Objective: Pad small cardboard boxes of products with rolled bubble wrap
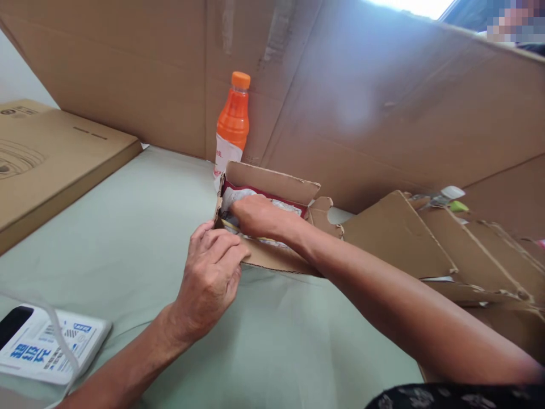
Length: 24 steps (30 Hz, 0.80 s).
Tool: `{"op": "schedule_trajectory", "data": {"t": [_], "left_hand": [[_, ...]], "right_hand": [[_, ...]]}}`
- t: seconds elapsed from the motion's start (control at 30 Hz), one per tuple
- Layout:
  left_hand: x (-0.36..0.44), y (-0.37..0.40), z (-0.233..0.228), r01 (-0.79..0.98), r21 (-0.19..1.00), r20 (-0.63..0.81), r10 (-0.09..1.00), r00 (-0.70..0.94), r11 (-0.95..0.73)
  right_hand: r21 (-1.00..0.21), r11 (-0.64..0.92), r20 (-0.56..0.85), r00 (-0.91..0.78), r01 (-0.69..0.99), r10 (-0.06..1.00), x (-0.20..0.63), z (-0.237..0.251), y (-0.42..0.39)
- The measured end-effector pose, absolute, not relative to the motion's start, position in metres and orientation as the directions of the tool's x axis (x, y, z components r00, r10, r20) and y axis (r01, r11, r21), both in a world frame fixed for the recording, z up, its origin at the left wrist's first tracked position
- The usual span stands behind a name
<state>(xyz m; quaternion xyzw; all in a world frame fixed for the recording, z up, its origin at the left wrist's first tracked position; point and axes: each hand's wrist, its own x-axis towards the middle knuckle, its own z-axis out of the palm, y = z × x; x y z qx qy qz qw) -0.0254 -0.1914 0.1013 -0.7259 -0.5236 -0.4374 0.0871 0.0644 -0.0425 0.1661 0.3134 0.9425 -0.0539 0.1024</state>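
A small cardboard box (276,257) with raised flaps and a dark red inside edge stands open on the pale green cloth. Crumpled whitish paper or plastic (238,196) lines its inside. My left hand (215,261) grips the near left corner of the box, fingers bent over the wall and front flap. My right hand (258,215) reaches down into the box, its fingertips hidden by the hand and the contents. Whether those fingers hold anything is not visible. Just behind the box's left end stands an orange drink bottle (234,122) with an orange cap.
A large cardboard panel (162,68) walls off the back. At left lies a flat brown carton (63,165); nearer is a white power bank (55,343) with a cable. Several cardboard pieces (395,238) and a white-capped clear item (447,196) lie at right. A blurred person's part shows top right.
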Motion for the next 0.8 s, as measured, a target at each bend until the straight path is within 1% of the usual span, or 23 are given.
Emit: {"op": "schedule_trajectory", "data": {"t": [0.03, 0.07, 0.1, 0.17, 0.2, 0.23, 0.27, 0.3, 0.33, 0.37, 0.4, 0.43, 0.47, 0.5, 0.57, 0.63, 0.73, 0.8], "left_hand": [[-0.026, -0.192, 0.102, 0.833, 0.332, 0.727, 0.683, 0.072, -0.442], [-0.026, -0.193, 0.103, 0.83, 0.338, 0.733, 0.677, 0.064, -0.444], [-0.027, -0.195, 0.103, 0.828, 0.348, 0.745, 0.666, 0.041, -0.439], [-0.028, -0.2, 0.105, 0.828, 0.386, 0.779, 0.624, -0.057, -0.407], [-0.029, -0.203, 0.104, 0.822, 0.421, 0.789, 0.602, -0.122, -0.384], [-0.031, -0.206, 0.103, 0.804, 0.469, 0.786, 0.589, -0.19, -0.365], [-0.033, -0.208, 0.101, 0.769, 0.534, 0.762, 0.594, -0.258, -0.351], [-0.035, -0.208, 0.097, 0.711, 0.618, 0.713, 0.622, -0.325, -0.336], [-0.036, -0.208, 0.093, 0.628, 0.713, 0.634, 0.67, -0.387, -0.312], [-0.038, -0.206, 0.088, 0.526, 0.806, 0.529, 0.727, -0.438, -0.27], [-0.04, -0.204, 0.083, 0.419, 0.883, 0.412, 0.78, -0.471, -0.213], [-0.041, -0.2, 0.078, 0.319, 0.936, 0.297, 0.821, -0.487, -0.149], [-0.043, -0.195, 0.073, 0.238, 0.966, 0.205, 0.848, -0.489, -0.097], [-0.043, -0.19, 0.068, 0.176, 0.982, 0.147, 0.865, -0.479, -0.07], [-0.044, -0.179, 0.062, 0.095, 0.992, 0.113, 0.89, -0.442, -0.079], [-0.041, -0.169, 0.059, 0.048, 0.992, 0.123, 0.899, -0.421, -0.114], [-0.025, -0.167, 0.063, 0.047, 0.991, 0.134, 0.895, -0.425, -0.126], [-0.006, -0.178, 0.067, 0.049, 0.991, 0.131, 0.914, -0.384, -0.121]], "right_hand": [[-0.081, 0.776, -0.211, -0.772, 0.625, 0.6, 0.068, 0.167, -0.042], [-0.158, 0.743, -0.189, -0.758, 0.65, 0.624, 0.075, 0.17, -0.041], [-0.262, 0.7, -0.153, -0.745, 0.665, 0.65, 0.085, 0.175, -0.04], [-0.471, 0.606, -0.022, -0.695, 0.641, 0.719, 0.118, 0.189, -0.042], [-0.542, 0.57, 0.072, -0.641, 0.618, 0.764, 0.138, 0.195, -0.048], [-0.59, 0.545, 0.178, -0.563, 0.595, 0.807, 0.16, 0.2, -0.056], [-0.61, 0.524, 0.287, -0.451, 0.594, 0.845, 0.183, 0.202, -0.068], [-0.63, 0.494, 0.394, -0.302, 0.598, 0.868, 0.206, 0.2, -0.082], [-0.665, 0.455, 0.481, -0.126, 0.592, 0.868, 0.226, 0.193, -0.097], [-0.702, 0.411, 0.525, 0.032, 0.582, 0.851, 0.242, 0.181, -0.111], [-0.747, 0.381, 0.524, 0.129, 0.545, 0.842, 0.254, 0.166, -0.124], [-0.784, 0.34, 0.484, 0.169, 0.52, 0.859, 0.26, 0.147, -0.134], [-0.807, 0.296, 0.415, 0.134, 0.511, 0.9, 0.26, 0.128, -0.14], [-0.817, 0.267, 0.346, 0.065, 0.512, 0.936, 0.255, 0.109, -0.142], [-0.82, 0.25, 0.244, -0.081, 0.514, 0.966, 0.234, 0.08, -0.137], [-0.837, 0.255, 0.213, -0.142, 0.485, 0.967, 0.212, 0.066, -0.127], [-0.854, 0.228, 0.205, -0.1, 0.467, 0.974, 0.208, 0.068, -0.127], [-0.823, 0.21, 0.243, -0.006, 0.527, 0.97, 0.228, 0.068, -0.151]]}}
